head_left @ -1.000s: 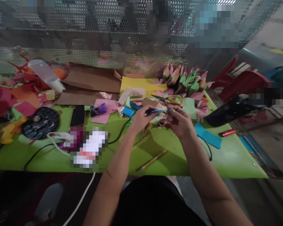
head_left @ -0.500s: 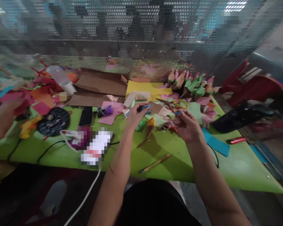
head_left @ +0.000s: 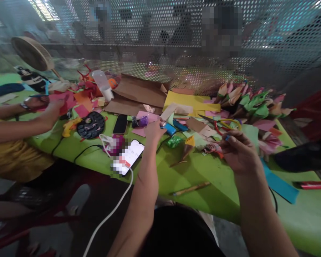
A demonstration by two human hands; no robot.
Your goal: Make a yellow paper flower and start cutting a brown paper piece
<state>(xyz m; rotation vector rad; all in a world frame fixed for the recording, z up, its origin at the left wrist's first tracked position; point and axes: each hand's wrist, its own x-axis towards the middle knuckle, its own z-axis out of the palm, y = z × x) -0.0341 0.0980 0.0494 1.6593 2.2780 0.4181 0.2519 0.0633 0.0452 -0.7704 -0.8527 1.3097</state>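
Note:
My left hand [head_left: 154,130] reaches over the pink paper, between a shiny purple wrapped piece [head_left: 143,121] and a blue shiny packet [head_left: 169,129]; its fingers are mostly hidden, so its grip is unclear. My right hand [head_left: 240,150] is raised over the right part of the table, thumb and fingers pinched on a small blue piece [head_left: 227,137]. A brown paper cone with a yellow top [head_left: 188,145] lies between the hands, with crinkled green wrap [head_left: 174,141] beside it. Close to my right hand is a crumpled red-and-white wrapper [head_left: 210,148].
Yellow-and-red-handled scissors [head_left: 230,124] and paper flowers [head_left: 253,100] stand toward the back right. A lit phone [head_left: 131,155], black phone [head_left: 120,124], glue gun [head_left: 70,127] and black round tray [head_left: 91,125] lie left. A pen [head_left: 191,188] lies in front. Another person's hands [head_left: 53,107] hold red paper.
My left hand has moved left, away from the blue strip, toward the purple wrapped piece. My right hand keeps its pinch. The view has turned left, showing more of the other person and a fan.

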